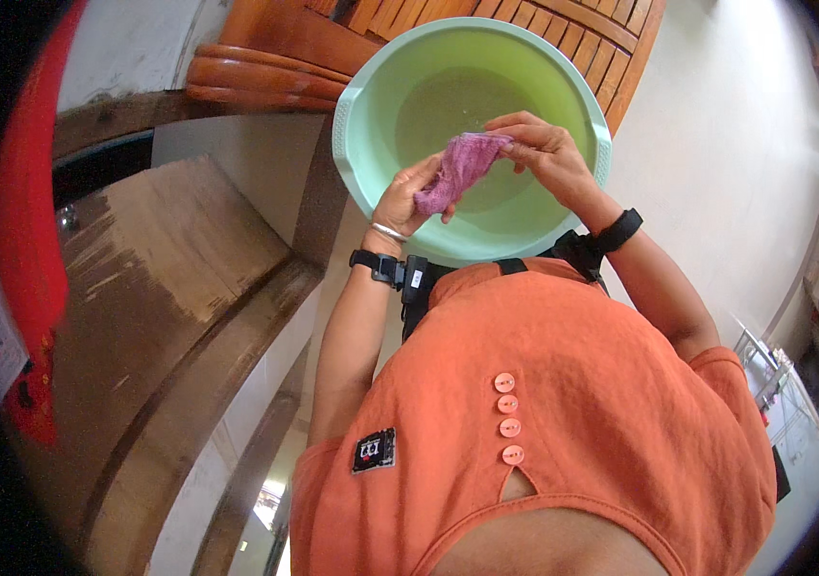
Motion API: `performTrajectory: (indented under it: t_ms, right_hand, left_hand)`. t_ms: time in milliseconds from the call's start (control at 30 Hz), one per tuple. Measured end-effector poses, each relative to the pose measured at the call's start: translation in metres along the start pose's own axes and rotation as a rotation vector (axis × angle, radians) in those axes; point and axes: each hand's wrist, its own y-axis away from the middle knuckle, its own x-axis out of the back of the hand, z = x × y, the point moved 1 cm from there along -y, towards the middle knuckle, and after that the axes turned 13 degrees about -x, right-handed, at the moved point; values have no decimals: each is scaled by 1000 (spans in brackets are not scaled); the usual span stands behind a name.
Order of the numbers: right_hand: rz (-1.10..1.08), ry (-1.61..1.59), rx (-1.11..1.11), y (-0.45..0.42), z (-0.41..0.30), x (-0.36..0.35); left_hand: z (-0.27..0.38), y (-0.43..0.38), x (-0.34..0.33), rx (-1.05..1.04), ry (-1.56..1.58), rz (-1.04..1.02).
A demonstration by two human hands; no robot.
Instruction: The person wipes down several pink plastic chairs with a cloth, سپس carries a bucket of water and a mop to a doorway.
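A bunched purple-pink cloth [461,169] is held between my two hands over a light green plastic basin [373,173]. My left hand [407,196] grips the cloth's lower left end, fingers partly hidden by it. The fingertips of my right hand [542,151] pinch its upper right end, with the other fingers spread. Shallow, slightly cloudy water [459,101] lies in the bottom of the basin beneath the cloth.
Under the basin's far side is a slatted wooden seat or bench [596,50] with a thick rounded wooden part [265,79] at its left. A worn brown wooden panel [164,237] stands to the left, near a red cloth [28,237]. Pale floor extends on the right.
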Motion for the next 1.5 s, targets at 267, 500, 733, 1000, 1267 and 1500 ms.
performTrajectory:
  t_ms: [267, 500, 733, 1000, 1267, 1500]
  right_hand:
    - [-445, -142, 101, 9, -36, 11]
    - [-664, -44, -170, 21, -19, -8]
    - [-481, -175, -67, 25, -41, -27]
    - [-131, -99, -227, 26, 0, -10]
    - [-301, 47, 213, 16, -11, -19]
    - [-51, 406, 400, 34, -34, 12]
  left_hand:
    - [0, 12, 42, -187, -89, 303]
    - [14, 3, 9, -398, 178, 364]
    - [60, 39, -139, -517, -540, -272]
    - [53, 24, -116, -693, -1010, 302]
    - [58, 30, -155, -845, -1251, -249]
    - [73, 39, -131, -1088, -1557, 382]
